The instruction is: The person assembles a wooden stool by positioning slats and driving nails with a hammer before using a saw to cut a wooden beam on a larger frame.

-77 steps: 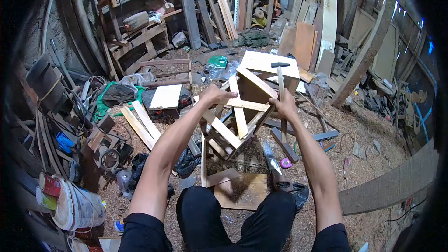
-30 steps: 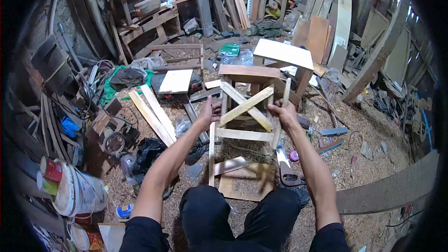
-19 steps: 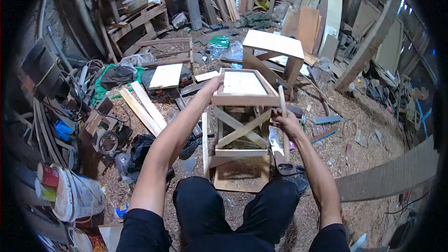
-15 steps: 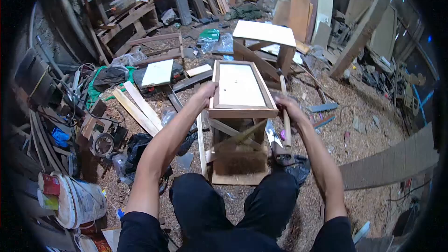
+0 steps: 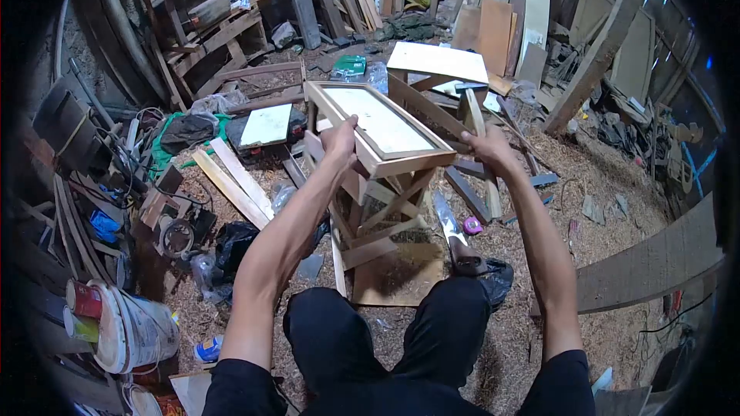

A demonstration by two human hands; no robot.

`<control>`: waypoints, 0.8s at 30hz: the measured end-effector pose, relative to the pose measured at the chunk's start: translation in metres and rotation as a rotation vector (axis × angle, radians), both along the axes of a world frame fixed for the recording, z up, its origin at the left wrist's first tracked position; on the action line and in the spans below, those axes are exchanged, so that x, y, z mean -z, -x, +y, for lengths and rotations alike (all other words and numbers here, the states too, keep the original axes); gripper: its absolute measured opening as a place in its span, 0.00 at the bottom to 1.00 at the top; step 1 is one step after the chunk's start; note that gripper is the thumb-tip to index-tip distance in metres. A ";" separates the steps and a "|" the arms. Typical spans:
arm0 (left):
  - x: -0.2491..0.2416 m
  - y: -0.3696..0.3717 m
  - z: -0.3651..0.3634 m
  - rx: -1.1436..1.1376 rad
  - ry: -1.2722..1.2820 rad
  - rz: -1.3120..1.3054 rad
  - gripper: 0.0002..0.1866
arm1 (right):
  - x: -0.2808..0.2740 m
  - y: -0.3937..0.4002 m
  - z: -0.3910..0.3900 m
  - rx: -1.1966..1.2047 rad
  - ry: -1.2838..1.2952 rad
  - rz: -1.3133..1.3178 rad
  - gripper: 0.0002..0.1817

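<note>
A small wooden stool (image 5: 380, 119) with a framed white top and crossed slats for legs stands turned and tilted before my knees. My left hand (image 5: 339, 143) is closed around the left rim of its top, thumb on the upper edge. In my right hand (image 5: 490, 148), beside the stool's near right corner, is a hammer (image 5: 493, 196), its pale handle upright and its head at the top. A wooden board (image 5: 397, 273) lies on the floor beneath the stool. To its right are a handsaw (image 5: 447, 219) and a pink-purple tape measure (image 5: 472, 225).
A second white-topped stool (image 5: 438, 62) stands just behind. Pale wood strips (image 5: 231, 185) and a white panel (image 5: 266, 125) lie at left. A bucket (image 5: 139, 327) stands at lower left, and a slanted post (image 5: 597, 50) at right. Wood shavings cover the floor.
The stool has swung round, its far end going left, and now tilts. My right hand has moved slightly right and up with the hammer, away from the stool's edge. My left hand still holds the rim.
</note>
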State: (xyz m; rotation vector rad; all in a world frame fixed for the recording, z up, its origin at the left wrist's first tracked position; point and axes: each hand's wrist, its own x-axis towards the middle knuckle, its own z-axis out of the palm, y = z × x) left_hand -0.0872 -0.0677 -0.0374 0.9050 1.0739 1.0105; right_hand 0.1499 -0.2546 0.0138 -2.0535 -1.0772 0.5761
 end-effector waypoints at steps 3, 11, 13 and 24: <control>-0.010 -0.009 -0.007 -0.033 -0.036 -0.024 0.26 | -0.018 0.017 -0.006 0.040 -0.043 0.149 0.20; 0.074 -0.039 0.014 0.103 0.214 -0.082 0.29 | 0.052 0.036 0.067 0.130 -0.047 0.400 0.35; 0.099 -0.040 0.024 0.151 0.216 -0.121 0.29 | 0.085 0.022 0.088 0.194 -0.023 0.336 0.31; 0.035 0.110 0.139 -0.051 -0.591 0.746 0.27 | 0.146 -0.019 0.075 0.261 -0.073 0.379 0.22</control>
